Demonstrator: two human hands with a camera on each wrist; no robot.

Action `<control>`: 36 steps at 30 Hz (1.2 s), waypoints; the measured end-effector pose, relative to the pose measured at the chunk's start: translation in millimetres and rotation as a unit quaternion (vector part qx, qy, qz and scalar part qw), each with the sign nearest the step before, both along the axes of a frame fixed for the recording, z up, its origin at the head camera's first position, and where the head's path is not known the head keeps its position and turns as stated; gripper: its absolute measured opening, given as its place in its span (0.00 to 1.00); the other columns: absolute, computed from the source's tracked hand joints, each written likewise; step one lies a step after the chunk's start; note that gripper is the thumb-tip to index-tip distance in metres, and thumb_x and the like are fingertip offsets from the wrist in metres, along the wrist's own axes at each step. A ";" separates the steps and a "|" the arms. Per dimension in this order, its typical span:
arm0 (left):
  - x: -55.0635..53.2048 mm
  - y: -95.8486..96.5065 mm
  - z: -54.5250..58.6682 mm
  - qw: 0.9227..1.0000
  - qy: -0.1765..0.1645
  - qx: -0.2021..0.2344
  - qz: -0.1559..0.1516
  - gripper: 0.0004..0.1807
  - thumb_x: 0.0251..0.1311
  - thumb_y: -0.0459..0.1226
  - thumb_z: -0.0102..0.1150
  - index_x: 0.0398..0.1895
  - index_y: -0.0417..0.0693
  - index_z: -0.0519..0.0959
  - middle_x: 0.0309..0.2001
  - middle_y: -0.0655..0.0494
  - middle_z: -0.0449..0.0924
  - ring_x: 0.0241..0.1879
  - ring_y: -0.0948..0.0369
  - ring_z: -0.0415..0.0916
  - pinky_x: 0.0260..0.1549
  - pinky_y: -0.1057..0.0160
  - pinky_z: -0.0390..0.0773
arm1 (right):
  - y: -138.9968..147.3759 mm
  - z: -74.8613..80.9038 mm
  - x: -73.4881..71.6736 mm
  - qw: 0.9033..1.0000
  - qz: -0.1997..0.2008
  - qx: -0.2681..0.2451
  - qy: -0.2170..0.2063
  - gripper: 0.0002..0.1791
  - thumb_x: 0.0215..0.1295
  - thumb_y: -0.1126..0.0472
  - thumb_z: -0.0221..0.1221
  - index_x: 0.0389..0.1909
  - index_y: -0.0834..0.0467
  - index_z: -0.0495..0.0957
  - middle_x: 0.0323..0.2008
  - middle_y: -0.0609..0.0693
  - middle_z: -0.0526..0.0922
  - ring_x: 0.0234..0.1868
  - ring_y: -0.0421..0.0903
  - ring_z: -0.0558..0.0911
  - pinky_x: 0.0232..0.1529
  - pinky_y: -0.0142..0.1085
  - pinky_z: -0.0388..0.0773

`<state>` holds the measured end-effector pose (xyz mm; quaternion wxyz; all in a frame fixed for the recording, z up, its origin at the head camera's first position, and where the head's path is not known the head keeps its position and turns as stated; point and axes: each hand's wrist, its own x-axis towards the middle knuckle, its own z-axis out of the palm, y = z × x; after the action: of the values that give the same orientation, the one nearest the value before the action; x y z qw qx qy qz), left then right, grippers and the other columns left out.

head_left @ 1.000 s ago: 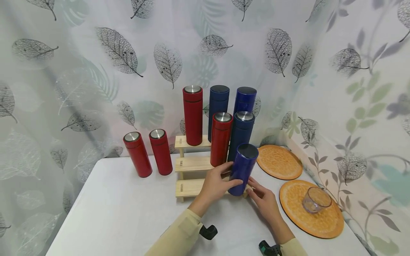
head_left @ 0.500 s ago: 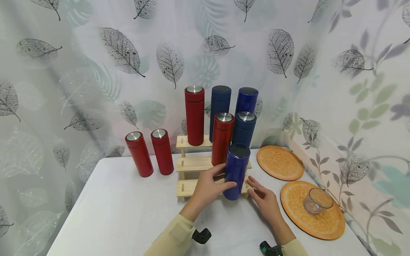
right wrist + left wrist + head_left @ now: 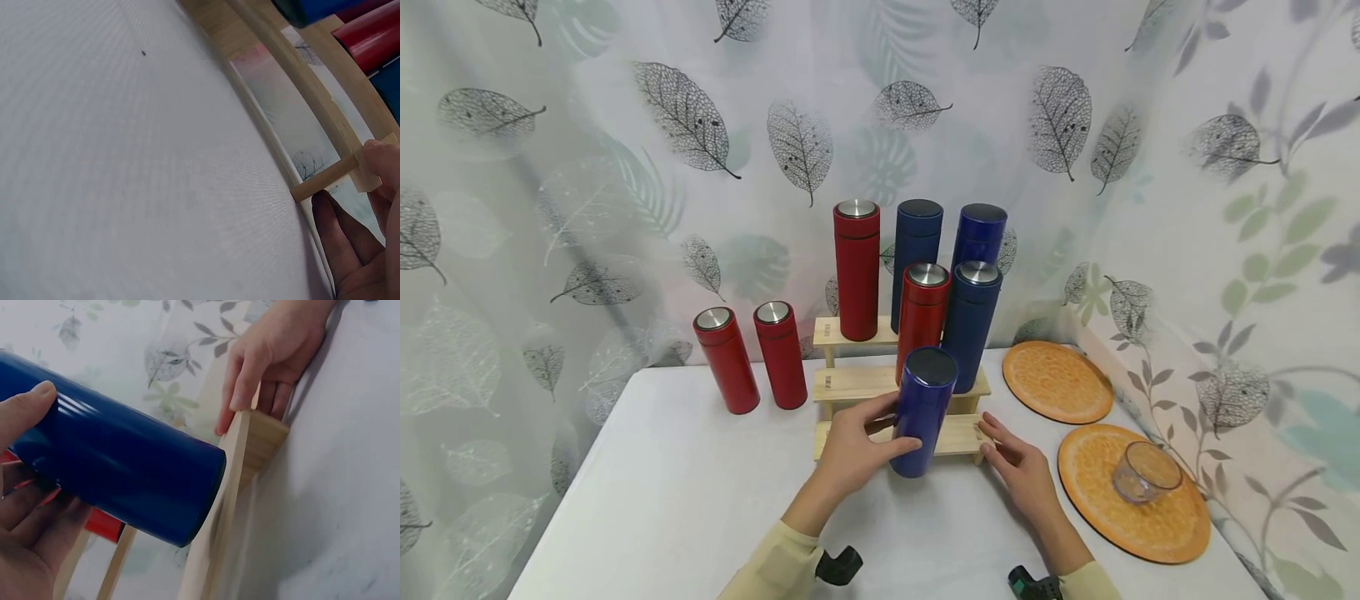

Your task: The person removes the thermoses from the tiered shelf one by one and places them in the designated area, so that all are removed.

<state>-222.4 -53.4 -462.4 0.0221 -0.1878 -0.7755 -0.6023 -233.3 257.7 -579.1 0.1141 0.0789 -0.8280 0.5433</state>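
My left hand (image 3: 852, 450) grips a glossy blue thermos bottle (image 3: 921, 421) around its side. In the head view the bottle leans slightly in front of a three-step wooden stand (image 3: 852, 385); in the left wrist view its base overlaps the lowest step. My right hand (image 3: 1018, 468) pinches the right end of that step, thumb on the wood and fingers beside the leg (image 3: 325, 178). On the middle step stand a red bottle (image 3: 921, 325) and a dark blue bottle (image 3: 970, 329). The top step bears a red bottle (image 3: 857, 275) and two blue ones, partly hidden.
Two red bottles (image 3: 726, 362) (image 3: 781, 358) stand on the white table (image 3: 662, 500) left of the stand. To the right lie two round orange mats (image 3: 1056, 382) (image 3: 1090, 500), the nearer bearing a clear glass (image 3: 1146, 472). A leaf-patterned curtain (image 3: 625, 208) hangs behind.
My left hand has carried the glossy blue bottle leftward and slightly nearer along the front of the stand, uncovering the dark blue bottle behind. My right hand stays at the step's end.
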 end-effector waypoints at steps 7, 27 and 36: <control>3.2 -17.9 2.2 1.000 0.007 0.014 0.012 0.39 0.59 0.42 0.84 0.74 0.45 0.79 0.67 0.48 0.83 0.62 0.48 0.84 0.63 0.40 0.81 | -1.1 0.3 -0.3 1.000 -0.005 -0.002 -0.008 0.24 0.78 0.54 0.67 0.71 0.53 0.82 0.76 0.43 0.75 0.77 0.48 0.71 0.61 0.20 0.75; 12.3 -65.2 13.6 0.996 0.045 0.005 0.071 0.40 0.56 0.37 0.85 0.73 0.44 0.80 0.66 0.49 0.84 0.62 0.48 0.84 0.60 0.47 0.84 | -1.5 -3.0 0.2 1.000 -0.009 0.003 -0.001 0.24 0.78 0.54 0.67 0.71 0.52 0.82 0.75 0.44 0.76 0.76 0.44 0.72 0.61 0.19 0.74; 15.4 -88.3 21.8 0.991 0.058 -0.012 0.119 0.40 0.55 0.34 0.85 0.72 0.40 0.79 0.66 0.45 0.83 0.63 0.46 0.83 0.60 0.49 0.84 | -1.0 -1.4 -0.2 1.000 -0.006 0.002 -0.004 0.23 0.79 0.55 0.67 0.71 0.53 0.82 0.75 0.45 0.75 0.77 0.50 0.71 0.61 0.19 0.74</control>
<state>-207.1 -141.8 -440.6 0.1359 -0.1293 -0.7972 -0.5738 -233.5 256.6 -580.5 0.1140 0.0725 -0.8300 0.5411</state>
